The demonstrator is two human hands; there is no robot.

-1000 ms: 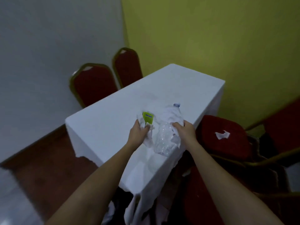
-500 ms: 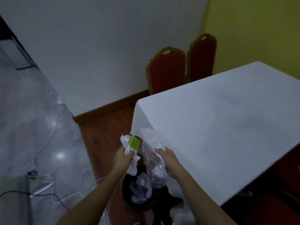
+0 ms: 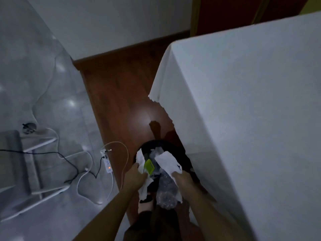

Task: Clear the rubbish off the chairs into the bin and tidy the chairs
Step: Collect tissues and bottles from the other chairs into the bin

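Two hands are in view, both closed on rubbish directly above one black bin (image 3: 175, 150) that stands on the wooden floor strip (image 3: 121, 87), just beside the draped corner of the worktop (image 3: 251, 101).

Left hand (image 3: 134, 175): gripped around one wad of white tissue (image 3: 140, 159) together with one small green packet (image 3: 149, 166). Tissue protrudes both above and below the fist.

Right hand (image 3: 182, 179): closed on one crumpled clear plastic bottle (image 3: 167, 190) and one white tissue sheet (image 3: 167, 161). The sheet lies over the upper end of the bottle; the lower end of the bottle hangs below the wrist, toward the person's body.

Bin contents: pale crumpled material is visible inside, partly hidden by the held items; the count of pieces cannot be determined.

One white cloth covers the worktop and hangs down its sides, with a ragged lower edge at the corner. No rubbish is visible on the cloth surface.

Parts of two red chair backs (image 3: 225, 13) with gold frames show at the top edge, behind the worktop.

On the grey tiled floor (image 3: 43, 75) to the left: one white power strip (image 3: 107, 160) with one orange indicator lit, several white and black cables (image 3: 73, 162) running to it, and one white frame stand (image 3: 34, 171).
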